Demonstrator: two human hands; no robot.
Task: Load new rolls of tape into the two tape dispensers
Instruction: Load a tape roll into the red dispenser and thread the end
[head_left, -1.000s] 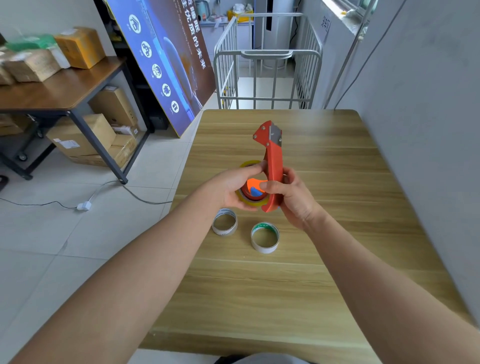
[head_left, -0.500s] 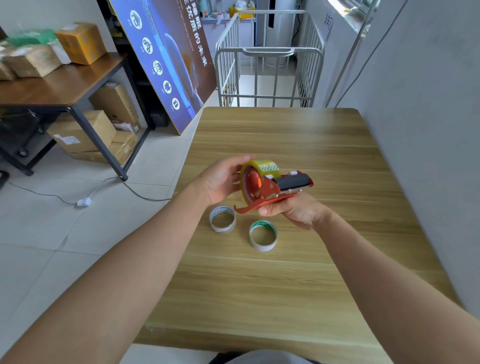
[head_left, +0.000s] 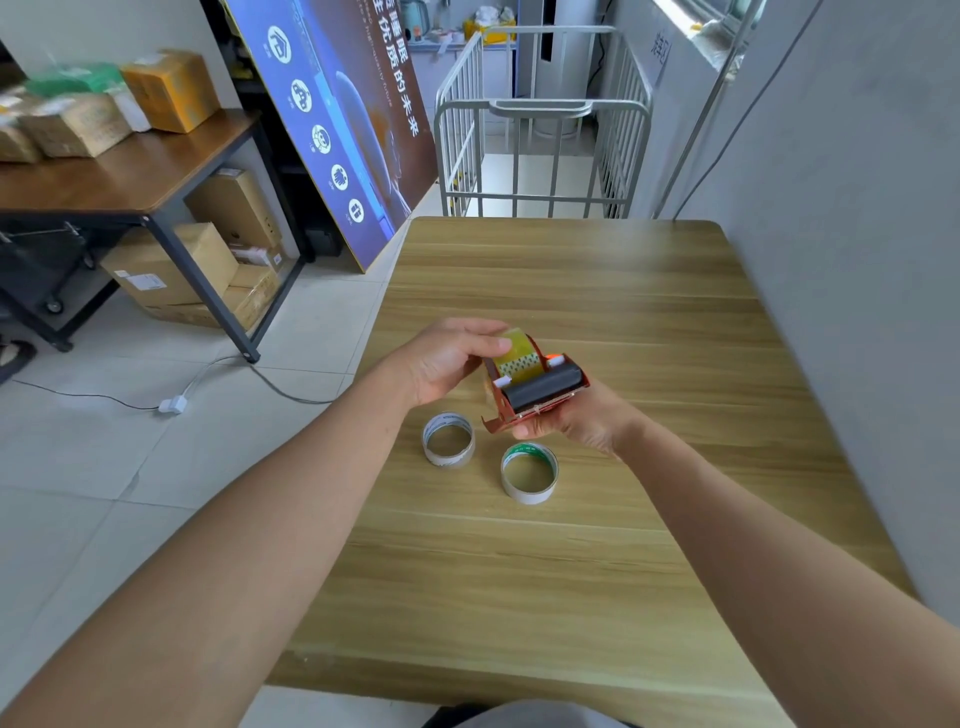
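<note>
1. Over the middle of the bench (head_left: 597, 291), held up off the wood: red tape dispenser (head_left: 535, 392) with a yellowish tape roll (head_left: 514, 353) already seated. Looks like dispenser one is mostly loaded.
2. Left hand (head_left: 447, 364) grip pinching the roll's top edge; right hand (head_left: 576, 421) grip wrapped under the dispenser frame.
3. Probably still needs tape threaded past the black roller (head_left: 543, 387), hard to tell from here.
4. Sitting below on the bench: two empty cardboard cores (head_left: 448, 439), second one green-printed (head_left: 529, 472).
5. No second dispenser or spare roll in view, so half the job left.
</note>
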